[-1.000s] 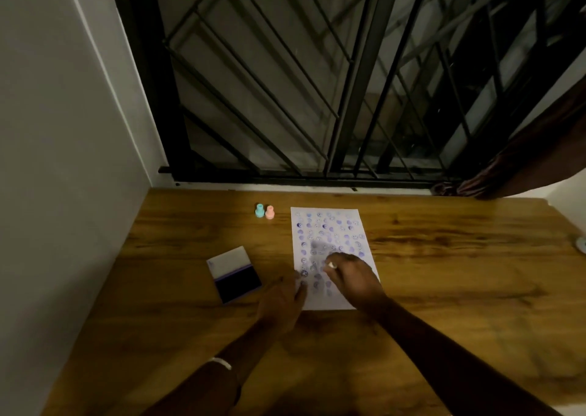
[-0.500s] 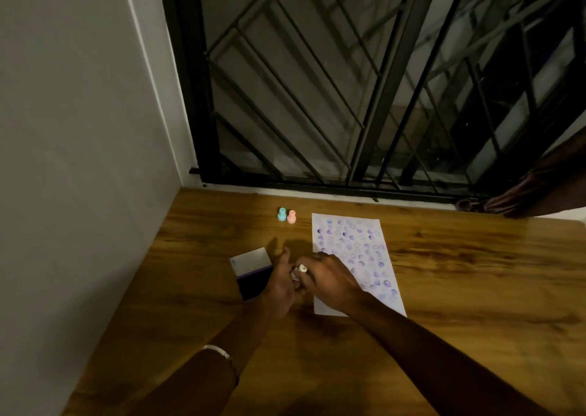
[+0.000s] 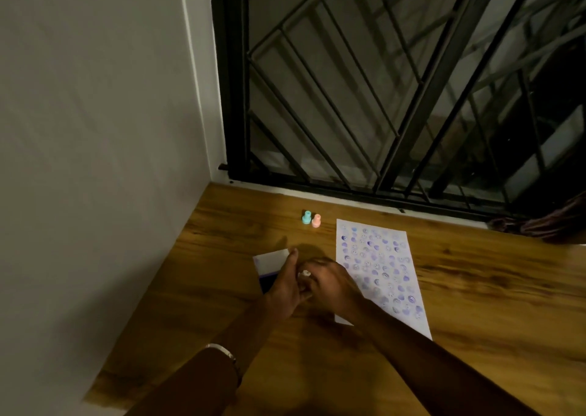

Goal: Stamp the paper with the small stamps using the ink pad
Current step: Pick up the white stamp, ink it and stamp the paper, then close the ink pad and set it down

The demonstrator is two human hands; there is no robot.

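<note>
wooden table (image 3: 475, 289) in a corner, white wall left, black window grille behind.
teal stamp (image 3: 306, 217) and pink stamp (image 3: 316, 220) stand upright beyond the hands; left hand (image 3: 283, 289), fingers together, covers the ink pad (image 3: 269, 262); right hand (image 3: 331, 285) pinches a small white stamp (image 3: 305, 273) beside the lengthwise paper (image 3: 380, 266).

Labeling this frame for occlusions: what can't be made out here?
All head view:
- Ink pad: mostly hidden behind the left hand.
- White stamp: only its top shows in the right hand; face hidden.
- Paper: near-left corner covered by right forearm; print designs too small and dim.
</note>
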